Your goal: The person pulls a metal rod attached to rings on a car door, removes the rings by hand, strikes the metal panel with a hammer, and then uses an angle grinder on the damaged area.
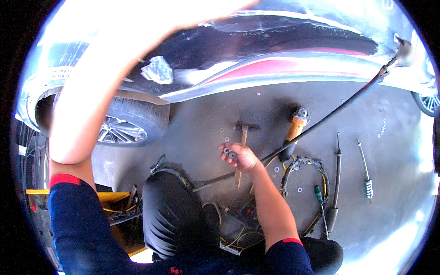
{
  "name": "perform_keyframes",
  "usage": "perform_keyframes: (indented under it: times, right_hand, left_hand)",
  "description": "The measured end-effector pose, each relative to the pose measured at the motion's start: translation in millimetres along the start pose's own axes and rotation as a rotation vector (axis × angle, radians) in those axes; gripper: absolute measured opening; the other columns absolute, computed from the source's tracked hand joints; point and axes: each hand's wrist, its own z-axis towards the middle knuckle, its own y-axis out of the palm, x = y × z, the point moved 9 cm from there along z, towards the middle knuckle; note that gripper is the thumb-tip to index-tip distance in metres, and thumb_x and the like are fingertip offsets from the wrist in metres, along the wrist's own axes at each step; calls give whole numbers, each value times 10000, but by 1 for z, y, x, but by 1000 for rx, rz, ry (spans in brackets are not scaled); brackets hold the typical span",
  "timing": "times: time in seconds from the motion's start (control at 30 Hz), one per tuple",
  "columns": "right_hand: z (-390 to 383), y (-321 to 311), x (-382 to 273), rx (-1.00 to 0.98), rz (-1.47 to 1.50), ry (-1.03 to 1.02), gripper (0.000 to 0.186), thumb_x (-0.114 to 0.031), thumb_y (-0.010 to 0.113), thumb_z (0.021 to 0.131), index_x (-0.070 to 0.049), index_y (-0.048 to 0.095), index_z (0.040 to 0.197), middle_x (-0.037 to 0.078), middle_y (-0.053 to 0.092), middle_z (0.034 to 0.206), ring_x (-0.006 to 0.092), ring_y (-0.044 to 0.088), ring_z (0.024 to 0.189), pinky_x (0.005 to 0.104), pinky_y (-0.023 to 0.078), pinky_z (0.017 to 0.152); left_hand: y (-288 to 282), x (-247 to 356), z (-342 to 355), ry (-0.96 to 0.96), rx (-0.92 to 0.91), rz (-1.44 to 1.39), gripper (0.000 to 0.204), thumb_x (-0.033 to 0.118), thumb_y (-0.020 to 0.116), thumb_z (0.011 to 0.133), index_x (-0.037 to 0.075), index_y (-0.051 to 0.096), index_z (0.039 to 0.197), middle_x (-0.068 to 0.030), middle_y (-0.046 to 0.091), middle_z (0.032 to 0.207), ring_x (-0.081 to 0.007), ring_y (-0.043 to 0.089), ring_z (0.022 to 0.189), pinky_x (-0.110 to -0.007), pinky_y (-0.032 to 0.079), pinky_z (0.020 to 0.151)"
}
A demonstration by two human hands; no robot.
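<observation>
"Above the dark grey floor (pixel 197 112), what does the right hand (pixel 240 156) have?"

"Its grip is curled closed on a cluster of small, dark grey metal pieces with round openings (pixel 230 155), held between the thumb and fingers."

"How would they handle?"

"Light, hard and stiff, I judge, hardly fragile; any grease would make them slippery. I'd pinch their outer edges, with the palm beneath to catch a loose one."

"And farther out?"

"Behind the hand, on the floor, lies a dark-headed hammer with a pale wooden handle (pixel 244 136). Near it, to the right, is a yellow-and-black angle grinder (pixel 295 128), crossed by a long, slanting black rod (pixel 339 107)."

"The other grip?"

"The left forearm (pixel 87 110) extends along the dark, scuffed car body (pixel 275 36); its hand is lost in glare, so I cannot tell."
</observation>
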Motion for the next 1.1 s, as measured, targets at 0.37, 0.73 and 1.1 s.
perform_keyframes:
  times: [0.37, 0.73, 1.1]
  right_hand:
    - [29, -133, 13, 904, -369, -359, 305, -285, 721, 956, 8, 732, 1037, 68, 715, 814, 219, 642, 662, 360, 531, 659]
    - [-34, -142, -1, 1217, -1198, -204, 270, -156, 712, 866, -1, 735, 1086, 245, 582, 1329, 440, 533, 1247, 509, 478, 1065]
    - [-25, -138, -10, 1205, -1299, -158, 367, -281, 769, 834, -29, 748, 1102, 190, 567, 1348, 409, 505, 1299, 531, 482, 1068]
  left_hand:
    - [22, 54, -57, -57, -145, -389, 869, 283, 796, 778, 101, 469, 1562, -120, 449, 1619, -286, 420, 1491, -458, 308, 1243]
    - [14, 79, 68, 155, -195, -233, 887, 401, 686, 857, -85, 392, 1539, -283, 354, 1632, -430, 324, 1525, -490, 243, 1279]
    - [22, 84, 23, 219, -273, -416, 929, 193, 803, 784, 21, 377, 1590, -172, 331, 1688, -350, 329, 1559, -496, 257, 1284]
